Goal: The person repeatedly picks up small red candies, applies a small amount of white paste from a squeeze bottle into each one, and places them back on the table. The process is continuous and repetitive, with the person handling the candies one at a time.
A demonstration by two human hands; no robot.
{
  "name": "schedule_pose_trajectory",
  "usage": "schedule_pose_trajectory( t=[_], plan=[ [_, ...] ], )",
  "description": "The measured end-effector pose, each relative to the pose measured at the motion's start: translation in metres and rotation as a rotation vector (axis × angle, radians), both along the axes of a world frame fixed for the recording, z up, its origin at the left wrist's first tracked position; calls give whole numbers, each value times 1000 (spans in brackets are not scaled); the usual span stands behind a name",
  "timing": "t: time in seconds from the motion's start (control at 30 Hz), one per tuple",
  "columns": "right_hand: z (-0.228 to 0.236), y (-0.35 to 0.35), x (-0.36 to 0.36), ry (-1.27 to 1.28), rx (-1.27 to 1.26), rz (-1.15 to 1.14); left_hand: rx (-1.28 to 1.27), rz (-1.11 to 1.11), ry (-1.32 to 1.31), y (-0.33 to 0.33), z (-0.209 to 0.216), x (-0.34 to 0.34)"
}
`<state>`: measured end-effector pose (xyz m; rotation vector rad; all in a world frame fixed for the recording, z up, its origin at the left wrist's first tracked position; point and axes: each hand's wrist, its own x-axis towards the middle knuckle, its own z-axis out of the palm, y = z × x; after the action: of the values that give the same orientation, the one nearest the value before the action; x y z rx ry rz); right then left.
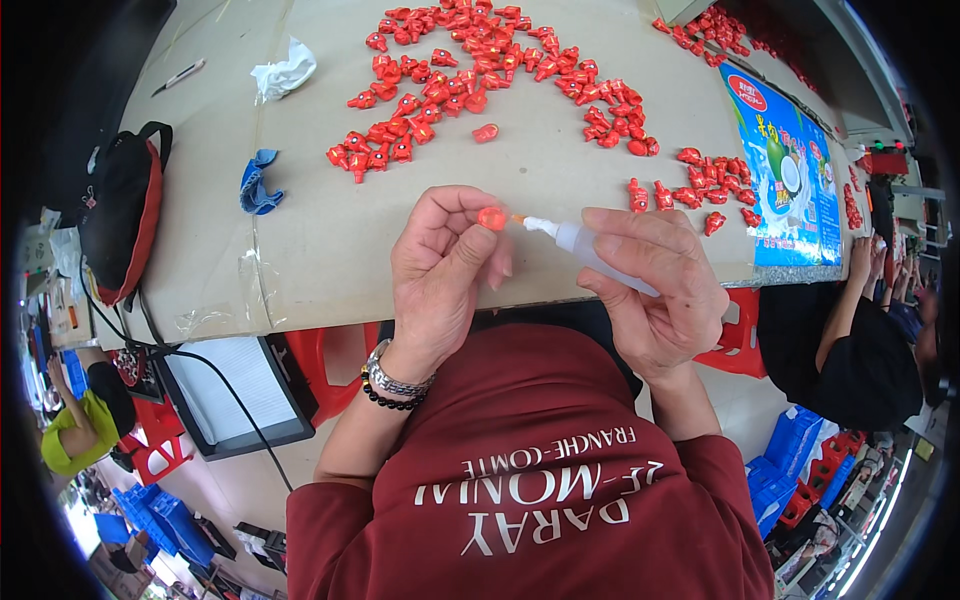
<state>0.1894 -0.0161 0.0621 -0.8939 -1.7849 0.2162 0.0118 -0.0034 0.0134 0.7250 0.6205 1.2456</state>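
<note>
Between the thumb and fingers of my left hand is a small red plastic piece. My right hand grips a translucent white squeeze bottle, tilted so its narrow orange-tipped nozzle points left at the red piece. The tip is very close to the piece; whether they touch I cannot tell. Just beyond my hands, one loose red piece lies apart from a large scatter of small red figures. More red figures lie to the right of my right hand.
The beige table also carries a crumpled white tissue, a pen, a crumpled blue piece and a black-and-red bag. A blue printed sheet lies at the right. Red stools stand below; another person sits at right.
</note>
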Motion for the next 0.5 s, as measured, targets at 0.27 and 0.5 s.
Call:
schedule_pose_trajectory(
  t=[0.27,0.5],
  plan=[
    [8,-3,2,2,-14,8,112,70,74,3,-4,-1],
    [6,-3,1,50,-65,47,172,88,104,4,-7,-3]
  ],
)
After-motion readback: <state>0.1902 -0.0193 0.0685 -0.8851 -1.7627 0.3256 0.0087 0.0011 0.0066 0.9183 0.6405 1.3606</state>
